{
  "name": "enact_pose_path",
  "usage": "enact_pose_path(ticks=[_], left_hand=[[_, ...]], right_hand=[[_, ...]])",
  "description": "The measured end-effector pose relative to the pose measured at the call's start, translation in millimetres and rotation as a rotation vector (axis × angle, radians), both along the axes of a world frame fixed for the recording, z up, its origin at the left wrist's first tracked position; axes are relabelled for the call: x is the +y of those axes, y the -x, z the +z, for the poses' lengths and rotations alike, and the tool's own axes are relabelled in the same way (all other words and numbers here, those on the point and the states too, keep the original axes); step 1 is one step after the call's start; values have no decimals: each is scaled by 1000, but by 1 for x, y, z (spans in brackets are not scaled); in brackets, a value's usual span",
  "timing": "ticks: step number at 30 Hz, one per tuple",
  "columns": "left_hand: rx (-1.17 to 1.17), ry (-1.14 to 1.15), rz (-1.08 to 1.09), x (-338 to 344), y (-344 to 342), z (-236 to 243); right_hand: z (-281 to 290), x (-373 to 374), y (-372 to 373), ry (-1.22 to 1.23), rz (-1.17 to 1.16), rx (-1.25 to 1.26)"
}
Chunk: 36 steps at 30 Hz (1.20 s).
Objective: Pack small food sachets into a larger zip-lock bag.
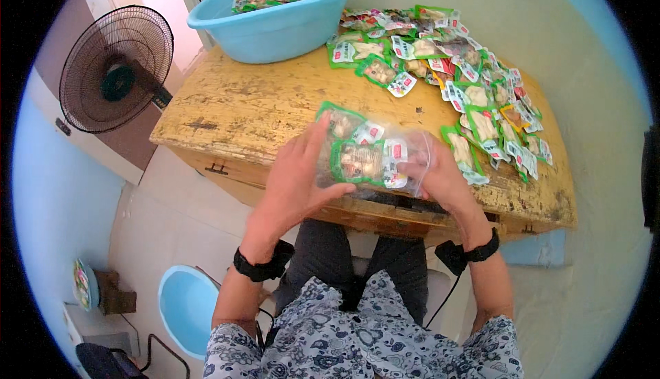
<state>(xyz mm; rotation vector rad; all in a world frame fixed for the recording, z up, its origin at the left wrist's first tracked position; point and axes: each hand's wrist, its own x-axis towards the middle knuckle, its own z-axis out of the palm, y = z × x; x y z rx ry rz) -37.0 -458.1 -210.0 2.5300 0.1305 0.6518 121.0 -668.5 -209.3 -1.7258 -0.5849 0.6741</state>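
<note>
A clear plastic bag is between my hands at the table's front edge. Inside it lie small sealed food packets with green borders, one packet in front and another packet behind. My right hand is at the bag's open right end, its thumb and fingers closed on the white end of the front packet, with clear film over part of the fingers. My left hand lies along the bag's left side, fingers stretched up and thumb apart; its fingertips touch the bag's edge.
Many similar packets are heaped on the right of the worn yellow wooden table. A blue basin with more packets stands at the back left. A fan is at the left, another blue basin on the floor.
</note>
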Motion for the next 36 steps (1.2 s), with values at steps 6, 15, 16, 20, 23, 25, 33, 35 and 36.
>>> enact_pose_path(ticks=[6,15,16,20,23,25,33,35,36], left_hand=[[-246,149,11,-51,-32,-19],[-303,-248,325,-20,-29,-15],[-299,-258,323,-13,-29,-12],[-23,325,157,6,-34,-7],[69,289,46,14,-34,-4],[108,194,7,13,-36,-1],[6,-179,62,-20,-37,-9],[-36,-204,74,-25,-41,-19],[-75,-214,104,-27,-41,-22]], right_hand=[[9,12,4,49,-80,-96],[-10,-9,-21,-37,-152,-154],[-11,-7,-20,-93,-135,-160],[-14,-8,-17,-154,-173,-90],[-12,-16,-16,-149,-98,-69],[-11,-22,-17,-38,151,-175],[-21,-7,-7,-194,125,-129],[-23,-2,-4,-233,89,-116],[-26,1,-4,-211,71,-123]])
